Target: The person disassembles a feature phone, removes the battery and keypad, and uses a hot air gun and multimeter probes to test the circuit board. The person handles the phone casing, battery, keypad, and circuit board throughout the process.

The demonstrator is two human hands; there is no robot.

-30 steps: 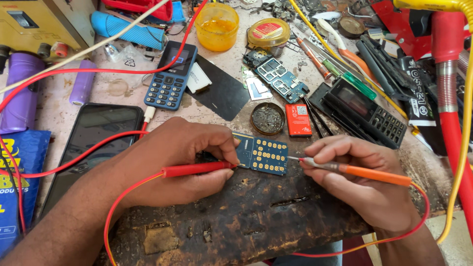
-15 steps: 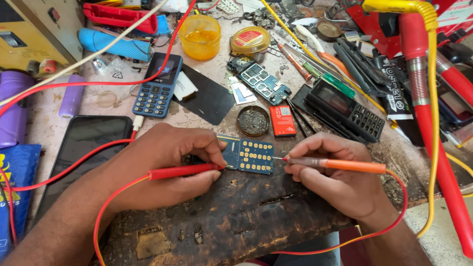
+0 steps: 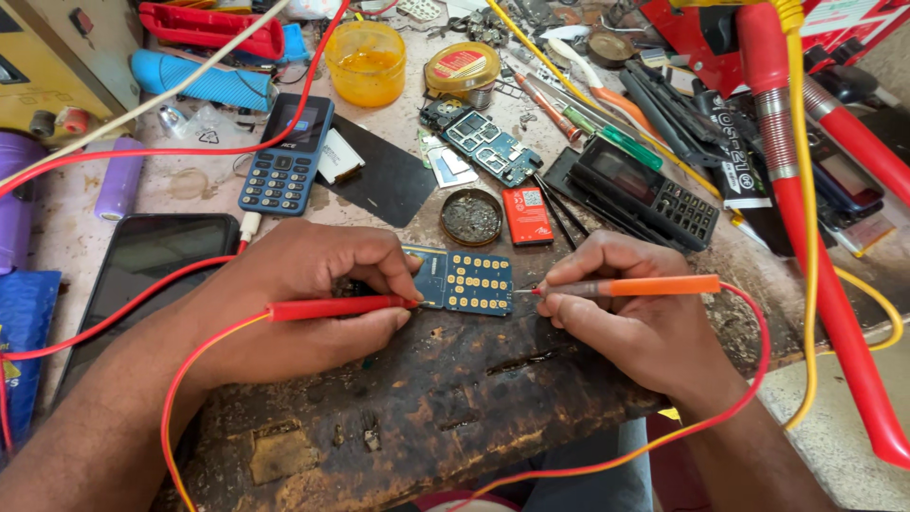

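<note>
A small blue circuit board (image 3: 466,281) with gold keypad contacts lies on a worn dark wooden block (image 3: 445,398). My left hand (image 3: 308,289) grips a red test probe (image 3: 336,307) whose tip rests at the board's left edge, and its fingers steady the board. My right hand (image 3: 630,318) holds an orange test probe (image 3: 645,285) like a pen, with its tip touching the board's right edge. Red and yellow leads (image 3: 190,379) trail from both probes toward me.
A blue keypad phone (image 3: 286,156), a black smartphone (image 3: 137,275), another circuit board (image 3: 485,144), a round tin (image 3: 471,217), a red battery (image 3: 527,215), a black phone housing (image 3: 645,194), a yellow jar (image 3: 366,63) and screwdrivers (image 3: 607,128) crowd the bench. A thick red tube (image 3: 815,246) runs down the right.
The view has shifted slightly. Both hands hold the probes against the board as before, with the right probe tip staying at the board's right edge.
</note>
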